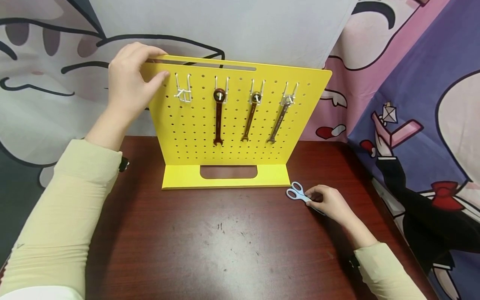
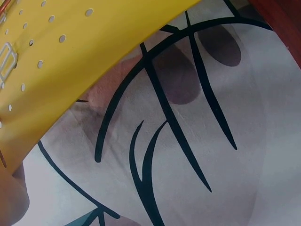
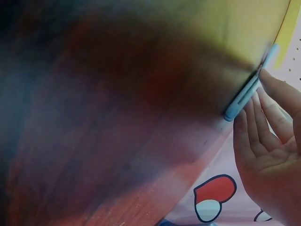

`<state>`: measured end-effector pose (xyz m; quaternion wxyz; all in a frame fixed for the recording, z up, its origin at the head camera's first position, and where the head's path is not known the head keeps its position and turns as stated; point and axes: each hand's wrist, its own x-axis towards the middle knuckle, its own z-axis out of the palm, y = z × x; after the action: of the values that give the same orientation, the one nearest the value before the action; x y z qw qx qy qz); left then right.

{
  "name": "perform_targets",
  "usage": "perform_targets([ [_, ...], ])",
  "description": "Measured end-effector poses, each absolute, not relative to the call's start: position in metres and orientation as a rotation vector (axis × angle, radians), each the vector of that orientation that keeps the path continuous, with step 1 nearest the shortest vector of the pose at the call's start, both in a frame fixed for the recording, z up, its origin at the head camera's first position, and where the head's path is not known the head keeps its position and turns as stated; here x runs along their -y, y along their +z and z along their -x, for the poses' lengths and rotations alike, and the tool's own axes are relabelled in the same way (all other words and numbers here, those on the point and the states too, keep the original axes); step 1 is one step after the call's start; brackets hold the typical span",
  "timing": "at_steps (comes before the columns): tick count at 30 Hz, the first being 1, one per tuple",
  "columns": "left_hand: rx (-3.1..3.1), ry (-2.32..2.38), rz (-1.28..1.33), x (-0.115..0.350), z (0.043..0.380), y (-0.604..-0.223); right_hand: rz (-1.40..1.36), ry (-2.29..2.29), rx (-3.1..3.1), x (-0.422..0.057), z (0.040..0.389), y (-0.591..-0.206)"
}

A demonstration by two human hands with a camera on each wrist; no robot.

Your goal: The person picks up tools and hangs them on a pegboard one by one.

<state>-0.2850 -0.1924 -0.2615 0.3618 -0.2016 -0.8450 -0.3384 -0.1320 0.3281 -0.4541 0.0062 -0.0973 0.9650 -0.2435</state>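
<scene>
My left hand (image 1: 131, 79) grips the top left corner of a yellow pegboard (image 1: 232, 125), thumb on its front face. Only a fingertip of that hand (image 2: 11, 200) shows in the left wrist view, by the board's edge. Over the table, near the board's front right corner, my right hand (image 1: 330, 203) pinches light blue scissors (image 1: 297, 192) around the blade end. Their handle loops point toward the board. In the right wrist view, thumb and fingers hold the scissors (image 3: 244, 96) from the side. Three combination wrenches, a left one (image 1: 218, 118), a middle one (image 1: 250, 118) and a right one (image 1: 278, 121), hang on the board.
White wire hooks carry the wrenches; another white hook (image 1: 183, 89) sits at the board's upper left. The board's base stands on a dark red-brown table (image 1: 225, 241). Cartoon-printed cloth (image 1: 412, 104) hangs behind and to the right.
</scene>
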Motion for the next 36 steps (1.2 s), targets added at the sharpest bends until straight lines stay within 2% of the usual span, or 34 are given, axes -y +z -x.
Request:
perform_targets([
  [36, 2.2, -0.854, 0.513, 0.193, 0.2841, -0.2617, 0.165, -0.748, -2.944, -0.3256, 0.133, -0.4539],
])
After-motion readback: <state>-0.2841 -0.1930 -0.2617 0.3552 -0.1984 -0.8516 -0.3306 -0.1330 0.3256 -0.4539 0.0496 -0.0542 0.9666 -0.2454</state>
